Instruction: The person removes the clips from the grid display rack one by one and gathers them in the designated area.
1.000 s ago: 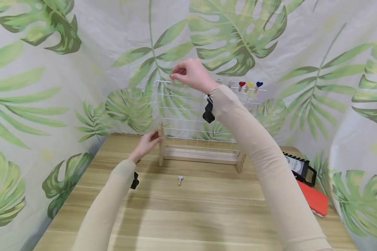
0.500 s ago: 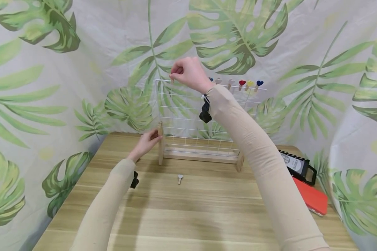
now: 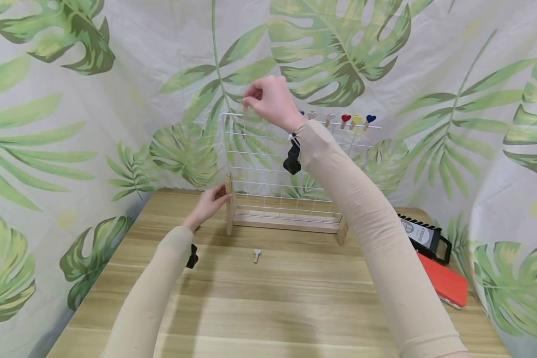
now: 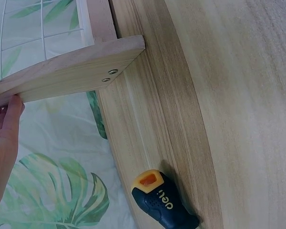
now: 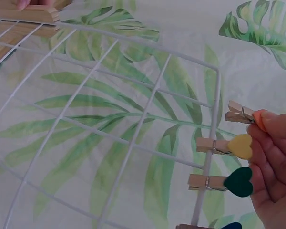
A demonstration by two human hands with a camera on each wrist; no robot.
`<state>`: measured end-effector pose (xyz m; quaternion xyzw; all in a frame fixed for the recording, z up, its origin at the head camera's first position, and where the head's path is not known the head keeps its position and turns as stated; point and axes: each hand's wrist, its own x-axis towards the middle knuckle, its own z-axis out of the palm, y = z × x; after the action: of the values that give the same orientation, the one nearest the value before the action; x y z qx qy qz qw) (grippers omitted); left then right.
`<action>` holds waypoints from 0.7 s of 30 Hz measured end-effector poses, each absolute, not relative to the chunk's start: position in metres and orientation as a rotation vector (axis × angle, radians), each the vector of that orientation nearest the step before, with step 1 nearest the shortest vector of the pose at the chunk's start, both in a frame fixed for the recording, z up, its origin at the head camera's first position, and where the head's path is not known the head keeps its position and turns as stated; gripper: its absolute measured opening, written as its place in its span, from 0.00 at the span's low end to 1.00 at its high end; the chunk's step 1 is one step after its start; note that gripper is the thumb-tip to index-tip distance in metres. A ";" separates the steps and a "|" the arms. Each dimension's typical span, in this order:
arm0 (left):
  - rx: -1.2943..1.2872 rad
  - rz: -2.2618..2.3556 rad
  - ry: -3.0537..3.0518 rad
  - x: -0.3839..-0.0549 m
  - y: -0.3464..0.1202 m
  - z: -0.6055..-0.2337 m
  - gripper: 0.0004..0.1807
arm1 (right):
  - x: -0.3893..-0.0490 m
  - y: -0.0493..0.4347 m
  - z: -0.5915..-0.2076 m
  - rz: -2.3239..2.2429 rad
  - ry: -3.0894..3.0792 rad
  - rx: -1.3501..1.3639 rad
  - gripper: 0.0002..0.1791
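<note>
My right hand (image 3: 275,103) pinches a wooden clothespin (image 5: 240,112) by its orange heart, between thumb and forefinger. In the right wrist view the clothespin's wooden end is just past the white top bar of the wire grid rack (image 5: 216,95), its tips parted a little. Along that bar, clothespins with a yellow heart (image 5: 240,146) and a dark green heart (image 5: 238,182) are clipped. My left hand (image 3: 207,205) grips the wooden side post (image 3: 229,206) of the rack. Only part of that hand shows in the left wrist view.
A clothespin with a pale heart (image 3: 257,255) lies on the table before the rack. More heart clothespins, one red (image 3: 345,118), sit on the bar's right part. A red case (image 3: 443,279) and a black-handled item (image 3: 425,238) lie at right. A deli-marked tool (image 4: 164,200) lies left.
My right hand has risen slightly above the rack's top left corner, still pinching the clothespin. The left hand has stayed at the post.
</note>
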<state>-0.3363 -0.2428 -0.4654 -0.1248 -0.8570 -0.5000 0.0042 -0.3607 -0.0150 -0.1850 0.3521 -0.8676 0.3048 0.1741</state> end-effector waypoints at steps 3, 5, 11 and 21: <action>-0.394 -1.568 -2.678 -0.337 -0.243 -0.467 0.32 | -0.358 -0.010 -0.185 0.907 -2.450 0.988 0.09; -0.389 -1.574 -2.679 -0.337 -0.243 -0.468 0.32 | -0.356 -0.007 -0.187 0.931 -2.444 0.984 0.09; -0.386 -1.586 -2.694 -0.334 -0.242 -0.468 0.33 | -0.346 0.005 -0.191 1.016 -2.402 0.966 0.09; -0.381 -1.594 -2.688 -0.337 -0.242 -0.465 0.33 | -0.321 0.027 -0.234 0.930 -2.358 1.100 0.08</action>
<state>-0.3371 -0.2421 -0.4655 -0.1211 -0.8538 -0.5063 -0.0036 -0.3207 0.0271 -0.2338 0.3911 -0.8381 0.3307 0.1881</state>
